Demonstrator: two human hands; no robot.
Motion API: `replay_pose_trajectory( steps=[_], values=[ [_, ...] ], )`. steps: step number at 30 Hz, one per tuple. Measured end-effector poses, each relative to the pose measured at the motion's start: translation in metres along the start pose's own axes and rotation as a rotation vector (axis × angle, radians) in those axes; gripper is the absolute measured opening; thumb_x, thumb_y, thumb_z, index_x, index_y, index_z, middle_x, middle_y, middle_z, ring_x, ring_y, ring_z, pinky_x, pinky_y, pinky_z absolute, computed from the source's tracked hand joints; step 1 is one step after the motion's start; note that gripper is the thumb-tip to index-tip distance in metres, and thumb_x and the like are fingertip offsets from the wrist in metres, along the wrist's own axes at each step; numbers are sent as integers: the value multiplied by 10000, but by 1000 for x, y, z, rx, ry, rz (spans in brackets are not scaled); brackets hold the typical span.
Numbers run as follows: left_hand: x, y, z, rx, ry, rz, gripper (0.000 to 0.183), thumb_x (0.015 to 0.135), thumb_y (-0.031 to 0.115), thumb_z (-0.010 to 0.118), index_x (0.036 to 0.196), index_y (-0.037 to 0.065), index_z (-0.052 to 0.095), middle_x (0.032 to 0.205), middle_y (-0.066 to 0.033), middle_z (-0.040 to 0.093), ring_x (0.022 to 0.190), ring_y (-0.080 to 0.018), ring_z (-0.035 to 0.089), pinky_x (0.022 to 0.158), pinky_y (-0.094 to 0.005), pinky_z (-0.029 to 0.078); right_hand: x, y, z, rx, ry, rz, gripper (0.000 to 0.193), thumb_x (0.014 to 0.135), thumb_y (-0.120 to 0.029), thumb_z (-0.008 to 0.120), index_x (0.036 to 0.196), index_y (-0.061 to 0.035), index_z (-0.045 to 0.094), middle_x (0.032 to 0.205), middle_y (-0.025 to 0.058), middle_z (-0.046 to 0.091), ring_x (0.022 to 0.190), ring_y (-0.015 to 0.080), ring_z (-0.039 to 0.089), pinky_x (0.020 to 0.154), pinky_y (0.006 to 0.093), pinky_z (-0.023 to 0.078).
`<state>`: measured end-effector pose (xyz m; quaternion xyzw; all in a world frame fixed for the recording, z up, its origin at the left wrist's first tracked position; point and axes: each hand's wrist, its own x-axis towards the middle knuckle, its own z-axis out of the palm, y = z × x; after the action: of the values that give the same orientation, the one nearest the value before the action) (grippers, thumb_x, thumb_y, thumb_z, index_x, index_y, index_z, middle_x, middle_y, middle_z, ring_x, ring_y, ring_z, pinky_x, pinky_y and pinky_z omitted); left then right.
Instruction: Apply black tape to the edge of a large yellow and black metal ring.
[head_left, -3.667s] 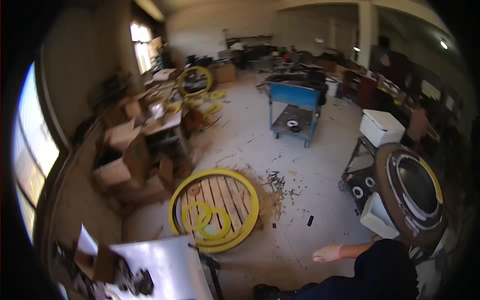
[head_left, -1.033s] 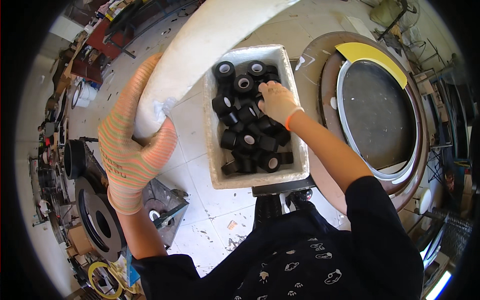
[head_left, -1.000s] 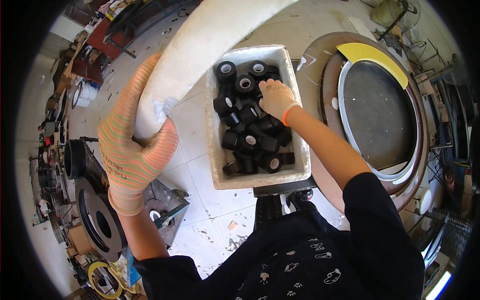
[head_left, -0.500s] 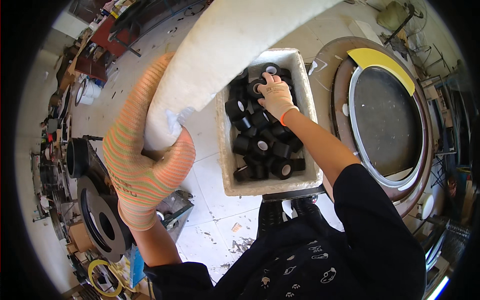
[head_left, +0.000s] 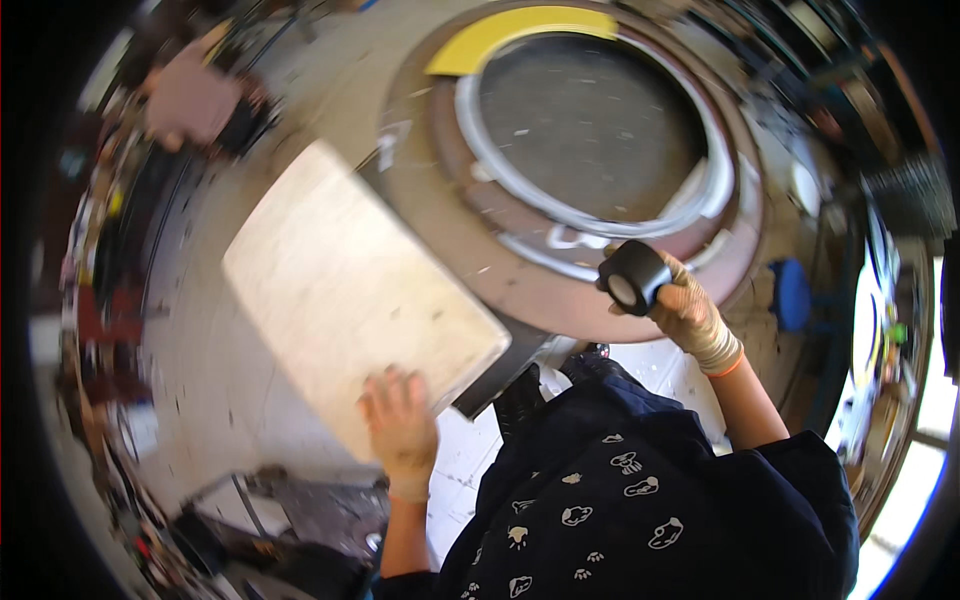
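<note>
Head view: I look down on a pale white lid, lying at a slant in front of me; what sits under it is hidden.
Left hand: my left hand lies flat on the lid's near edge, fingers spread, gripping nothing.
Right hand: my right hand, in a pale glove, is well apart from the left one, to the right of the lid, closed around a black tape roll.
Tape roll: held up right of the lid, one face and its pale core visible.
Round disc: a big brown disc lies beyond and right of the lid, carrying a yellow arc and a white ring.
Co-worker: a blurred person is beyond the lid, to its left.
Shirt: my dark shirt, with white prints, is nearer me than the lid.
</note>
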<state>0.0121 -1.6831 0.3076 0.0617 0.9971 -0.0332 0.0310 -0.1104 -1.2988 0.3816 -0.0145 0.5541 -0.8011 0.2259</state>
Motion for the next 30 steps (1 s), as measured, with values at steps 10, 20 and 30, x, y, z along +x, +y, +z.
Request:
replay_pose_trajectory(
  steps=[10,20,30],
  values=[
    [-15,49,-19,23,61,128,692,732,134,757,1364,38,493,1437,-236,465,1307,-440,469,1105,-474,395,-191,-11,-105,332,274,-376,656,803,-548,747,1193,-42,603,1501,176,424,1235,245,542,1015,372,456],
    [74,387,-165,-169,199,468,470,942,238,635,1330,-14,555,1247,-195,629,1104,-291,604,945,-404,501,-421,-18,-276,-261,711,7,379,926,-328,679,1145,-19,661,1130,131,655,1093,244,625,952,329,481],
    [34,902,-167,-608,-760,1208,547,772,140,775,1267,37,565,1244,-171,574,1103,-306,596,928,-401,505,-582,-77,-471,-232,799,-56,594,826,-453,767,1099,20,534,966,214,625,923,331,639,782,385,500]
  ],
)
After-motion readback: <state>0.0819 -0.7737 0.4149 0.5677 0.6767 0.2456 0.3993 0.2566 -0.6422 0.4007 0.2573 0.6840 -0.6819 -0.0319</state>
